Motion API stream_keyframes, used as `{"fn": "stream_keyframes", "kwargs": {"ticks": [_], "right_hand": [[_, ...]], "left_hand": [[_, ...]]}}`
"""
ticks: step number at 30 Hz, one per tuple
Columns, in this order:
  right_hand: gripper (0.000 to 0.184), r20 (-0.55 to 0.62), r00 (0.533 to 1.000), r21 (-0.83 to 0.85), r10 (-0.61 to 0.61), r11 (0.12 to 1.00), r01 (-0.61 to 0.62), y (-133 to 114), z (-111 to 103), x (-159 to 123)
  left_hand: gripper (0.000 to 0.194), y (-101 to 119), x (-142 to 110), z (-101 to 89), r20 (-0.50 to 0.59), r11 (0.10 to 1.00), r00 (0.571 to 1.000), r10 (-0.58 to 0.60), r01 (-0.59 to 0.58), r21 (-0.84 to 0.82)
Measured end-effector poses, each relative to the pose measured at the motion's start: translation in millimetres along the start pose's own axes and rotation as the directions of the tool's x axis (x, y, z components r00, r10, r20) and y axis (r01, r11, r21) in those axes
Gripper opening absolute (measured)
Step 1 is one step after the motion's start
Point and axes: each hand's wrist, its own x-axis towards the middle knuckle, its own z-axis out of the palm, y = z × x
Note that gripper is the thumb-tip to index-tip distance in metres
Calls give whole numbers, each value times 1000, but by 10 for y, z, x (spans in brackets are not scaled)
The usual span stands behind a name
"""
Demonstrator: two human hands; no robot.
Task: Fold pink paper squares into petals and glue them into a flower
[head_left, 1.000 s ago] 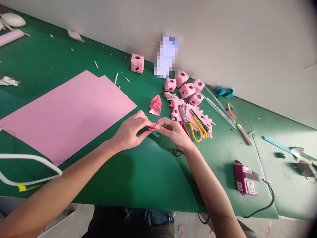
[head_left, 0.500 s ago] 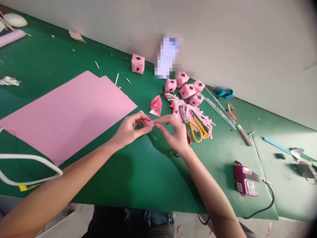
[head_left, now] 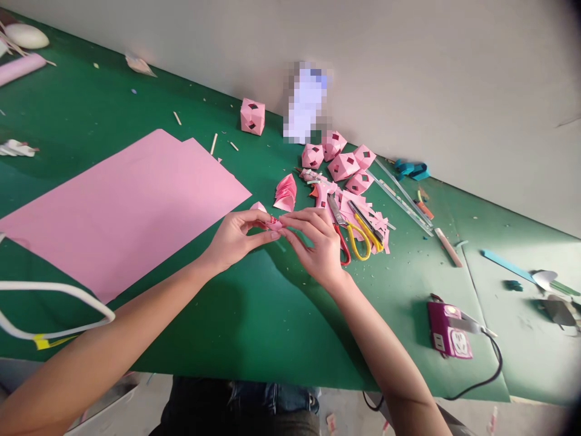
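Between my fingertips is a small folded piece of pink paper [head_left: 273, 225], mostly hidden by the fingers. My left hand [head_left: 238, 236] pinches it from the left, thumb below and fingers above. My right hand [head_left: 316, 242] grips its right end with thumb and fingertips. Just beyond the left fingers lies another pink paper piece [head_left: 258, 206], partly covered. A stack of folded pink pieces [head_left: 285, 193] rests a little past both hands. Scissors with yellow handles [head_left: 360, 242] and a red handle [head_left: 344, 247] lie right beside my right hand.
Large pink sheets [head_left: 131, 212] cover the left of the green table. Several pink paper polyhedra [head_left: 344, 166] sit by the wall near a pink glue gun [head_left: 321, 194] and paper strips. A blurred-out phone-like screen [head_left: 305, 106] leans there. A purple power socket [head_left: 449, 330] is at right.
My right fingers have closed in over the pink piece, and the right hand has shifted slightly left. The piece now looks more folded. My left hand has stayed nearly in place.
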Motion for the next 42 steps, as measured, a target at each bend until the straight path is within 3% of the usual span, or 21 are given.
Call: {"fn": "stream_keyframes", "kwargs": {"ticks": [9, 14, 21, 28, 32, 37, 42], "right_hand": [[10, -1, 997, 113, 79, 990, -78, -58, 18, 10], [6, 15, 995, 73, 95, 993, -96, -75, 14, 13], [14, -1, 1000, 27, -12, 1000, 12, -70, -19, 4], [17, -34, 999, 13, -26, 1000, 26, -115, 27, -34], [20, 14, 997, 92, 74, 993, -75, -91, 25, -18], [50, 169, 959, 211, 229, 942, -262, -23, -82, 64], [56, 143, 969, 170, 203, 959, -226, -31, -118, 79]], "left_hand": [[56, 30, 8, 11, -37, 999, 999, 18, -20, -51], [56, 13, 8, 3, -30, 999, 998, 47, -47, 18], [49, 6, -13, -17, 14, 981, 994, 111, -112, 161], [51, -10, -8, -2, 6, 979, 989, 145, -144, 147], [50, 52, -10, -38, 30, 980, 995, 95, -98, 172], [56, 97, 22, -92, 81, 994, 991, -108, 109, 0], [59, 96, 44, -113, 155, 958, 965, -213, 237, -160]]}}
